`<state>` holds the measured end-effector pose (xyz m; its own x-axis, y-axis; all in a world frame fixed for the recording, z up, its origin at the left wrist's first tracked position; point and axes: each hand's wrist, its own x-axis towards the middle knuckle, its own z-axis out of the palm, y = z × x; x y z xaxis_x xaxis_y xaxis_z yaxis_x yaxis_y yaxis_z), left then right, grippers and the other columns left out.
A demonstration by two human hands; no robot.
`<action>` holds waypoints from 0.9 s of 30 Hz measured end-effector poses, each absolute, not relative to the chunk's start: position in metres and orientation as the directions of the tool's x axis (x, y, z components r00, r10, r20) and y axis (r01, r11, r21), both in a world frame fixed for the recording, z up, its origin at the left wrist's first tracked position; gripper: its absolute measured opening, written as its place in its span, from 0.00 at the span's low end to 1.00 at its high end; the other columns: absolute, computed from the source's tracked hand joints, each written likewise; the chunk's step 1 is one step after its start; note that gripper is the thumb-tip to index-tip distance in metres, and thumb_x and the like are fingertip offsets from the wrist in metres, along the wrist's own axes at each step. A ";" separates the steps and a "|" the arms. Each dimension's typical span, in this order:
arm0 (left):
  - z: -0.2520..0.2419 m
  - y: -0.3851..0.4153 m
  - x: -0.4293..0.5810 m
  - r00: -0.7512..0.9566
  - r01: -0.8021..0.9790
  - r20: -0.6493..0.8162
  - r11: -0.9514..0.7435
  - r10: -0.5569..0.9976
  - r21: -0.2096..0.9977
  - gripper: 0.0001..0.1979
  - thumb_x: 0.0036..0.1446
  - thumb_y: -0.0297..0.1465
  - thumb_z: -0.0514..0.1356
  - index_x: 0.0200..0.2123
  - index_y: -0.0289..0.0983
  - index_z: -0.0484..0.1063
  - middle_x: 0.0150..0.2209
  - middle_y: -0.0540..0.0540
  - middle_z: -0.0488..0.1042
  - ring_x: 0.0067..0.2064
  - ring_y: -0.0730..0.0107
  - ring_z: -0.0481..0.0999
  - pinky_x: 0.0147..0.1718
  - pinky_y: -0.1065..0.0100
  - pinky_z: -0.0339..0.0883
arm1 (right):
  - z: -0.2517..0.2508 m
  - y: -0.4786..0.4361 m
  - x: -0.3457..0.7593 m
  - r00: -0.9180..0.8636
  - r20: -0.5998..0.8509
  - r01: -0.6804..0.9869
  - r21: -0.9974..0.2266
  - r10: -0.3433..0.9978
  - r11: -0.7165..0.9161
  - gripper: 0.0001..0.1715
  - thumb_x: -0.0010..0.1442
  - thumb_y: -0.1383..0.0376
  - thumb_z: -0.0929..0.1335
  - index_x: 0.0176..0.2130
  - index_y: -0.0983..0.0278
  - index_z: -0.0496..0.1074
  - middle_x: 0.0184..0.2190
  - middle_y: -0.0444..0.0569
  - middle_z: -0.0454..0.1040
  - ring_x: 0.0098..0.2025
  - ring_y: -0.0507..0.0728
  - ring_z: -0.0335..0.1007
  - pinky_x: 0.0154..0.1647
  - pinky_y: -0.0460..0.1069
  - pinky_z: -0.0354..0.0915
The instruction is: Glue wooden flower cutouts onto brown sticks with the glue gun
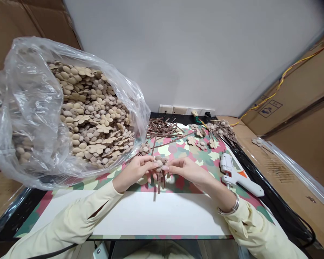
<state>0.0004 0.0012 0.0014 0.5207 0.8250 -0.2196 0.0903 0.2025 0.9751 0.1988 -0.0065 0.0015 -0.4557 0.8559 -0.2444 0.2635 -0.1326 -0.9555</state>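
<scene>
A small greyish-brown fabric flower (pixel 160 163) with brown ribbon tails (pixel 159 182) hanging down is held up over the table's middle. My left hand (pixel 136 171) pinches its left side between thumb and fingers. From the right, my right hand (pixel 187 169) closes its thumb and fingertips on the other side of the flower. Another flower (pixel 144 148) lies just beyond my left hand. Several loose flowers (pixel 191 140) rest on the camouflage-patterned cover (pixel 175 147). Part of the held flower is hidden by my fingertips.
A clear plastic bag (pixel 29 93) full of beige flowers fills the left. Brown ribbons (pixel 163 128) lie at the back, with a pile of ribboned flowers (pixel 221 128) further right. A white glue gun (pixel 233 174) lies right of my right hand. White paper (pixel 162 216) covers the front.
</scene>
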 end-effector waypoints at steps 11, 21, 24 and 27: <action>0.005 0.004 -0.002 0.377 0.116 -0.190 0.157 0.907 0.981 0.14 0.51 0.37 0.59 0.37 0.34 0.73 0.33 0.46 0.74 0.33 0.68 0.74 0.32 0.70 0.66 | -0.002 -0.005 0.203 -0.492 -0.291 0.191 -0.956 0.821 -0.224 0.11 0.49 0.59 0.71 0.32 0.63 0.76 0.31 0.47 0.77 0.33 0.55 0.69 0.36 0.49 0.61; 0.000 0.006 -0.002 0.341 0.051 -0.232 0.229 0.911 0.972 0.19 0.51 0.39 0.60 0.43 0.32 0.69 0.37 0.41 0.75 0.31 0.65 0.77 0.34 0.63 0.71 | -0.003 -0.005 0.201 -0.440 -0.314 0.115 -0.949 0.841 -0.294 0.12 0.49 0.62 0.71 0.35 0.66 0.74 0.33 0.51 0.78 0.29 0.52 0.69 0.31 0.47 0.62; 0.000 0.005 -0.002 0.325 0.050 -0.214 0.210 0.921 0.976 0.18 0.52 0.38 0.60 0.43 0.33 0.68 0.37 0.42 0.75 0.29 0.68 0.77 0.32 0.64 0.72 | -0.004 -0.006 0.199 -0.432 -0.307 0.160 -0.951 0.848 -0.263 0.11 0.50 0.61 0.70 0.33 0.66 0.75 0.31 0.50 0.78 0.24 0.50 0.65 0.24 0.46 0.59; -0.001 0.005 -0.003 0.322 -0.021 -0.200 0.218 0.925 0.976 0.15 0.54 0.37 0.58 0.42 0.34 0.68 0.36 0.44 0.75 0.30 0.68 0.77 0.30 0.66 0.72 | -0.001 -0.007 0.198 -0.469 -0.328 0.243 -0.940 0.820 -0.238 0.14 0.51 0.57 0.69 0.32 0.66 0.75 0.31 0.50 0.78 0.20 0.49 0.61 0.19 0.45 0.56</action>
